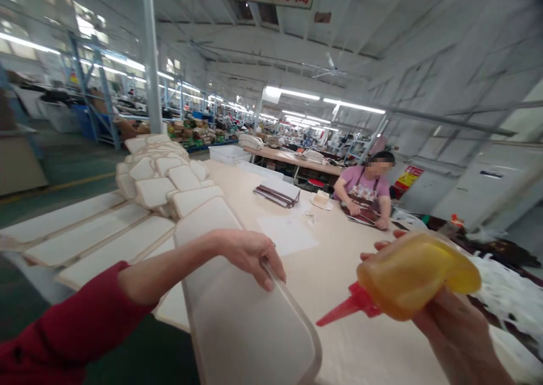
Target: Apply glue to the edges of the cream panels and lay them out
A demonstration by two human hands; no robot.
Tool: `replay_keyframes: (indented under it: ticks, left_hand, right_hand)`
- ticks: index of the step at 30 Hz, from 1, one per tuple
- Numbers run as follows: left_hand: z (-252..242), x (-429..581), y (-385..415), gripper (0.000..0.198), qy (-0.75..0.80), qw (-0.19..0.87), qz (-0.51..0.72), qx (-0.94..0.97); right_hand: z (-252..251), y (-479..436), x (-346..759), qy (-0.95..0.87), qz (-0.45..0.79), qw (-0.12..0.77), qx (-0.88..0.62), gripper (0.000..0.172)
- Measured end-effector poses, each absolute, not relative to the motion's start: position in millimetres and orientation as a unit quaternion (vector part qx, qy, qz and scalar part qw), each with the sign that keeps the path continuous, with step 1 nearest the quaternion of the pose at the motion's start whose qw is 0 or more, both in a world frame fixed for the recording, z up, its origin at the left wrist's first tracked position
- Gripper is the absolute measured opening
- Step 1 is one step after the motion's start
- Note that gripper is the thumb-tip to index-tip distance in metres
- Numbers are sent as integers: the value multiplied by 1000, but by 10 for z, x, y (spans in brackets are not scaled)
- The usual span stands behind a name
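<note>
My left hand point(250, 255), in a red sleeve, rests on the far edge of a long white padded panel point(246, 323) that lies along the near edge of the pale worktable point(339, 283). Its fingers curl over the panel's rim. My right hand point(453, 328) holds a squeeze bottle of yellow glue point(416, 275) with a red nozzle pointing left and slightly down, above the table and just right of the panel.
A pile of white padded pieces point(165, 176) stands at the table's far left, with long white panels point(106, 243) laid beside it. A person in a pink shirt point(367, 190) works at the far right side. Dark strips point(275, 195) and paper sheets lie mid-table.
</note>
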State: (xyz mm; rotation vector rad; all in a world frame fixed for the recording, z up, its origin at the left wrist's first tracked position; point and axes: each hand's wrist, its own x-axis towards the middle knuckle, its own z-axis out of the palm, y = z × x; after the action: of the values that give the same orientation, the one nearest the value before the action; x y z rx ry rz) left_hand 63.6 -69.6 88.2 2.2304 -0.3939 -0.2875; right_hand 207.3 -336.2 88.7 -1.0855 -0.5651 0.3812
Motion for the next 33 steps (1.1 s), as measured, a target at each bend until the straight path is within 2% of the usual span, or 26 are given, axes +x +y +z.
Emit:
replay_keyframes:
  ticks: [7, 11, 13, 16, 21, 30, 33]
  left_hand:
    - [948, 331, -786, 52, -136, 484, -149, 851]
    - [971, 324, -861, 53, -133, 496, -155, 844]
    - [984, 337, -900, 53, -131, 502, -162, 840]
    - [1009, 359, -965, 51, -129, 515, -171, 830]
    - [1058, 382, -1056, 48, -117, 529, -161, 825]
    - [1008, 354, -969, 52, -92, 525, -150, 833]
    - [985, 323, -919, 52, -87, 529, -130, 834]
  right_hand:
    - [913, -3255, 2112, -337, 290, 772, -455, 74]
    - [836, -3268, 2303, -436, 341, 737, -387, 65]
    - [827, -3291, 2313, -422, 352, 742, -384, 66]
    - [839, -3325, 2247, -342, 338, 776, -408, 73]
    - [834, -3343, 2213, -353, 307, 790, -396, 67]
    - [834, -3337, 2179, -300, 299, 804, -417, 75]
    - [826, -3315, 2163, -284, 286, 814, -418, 74]
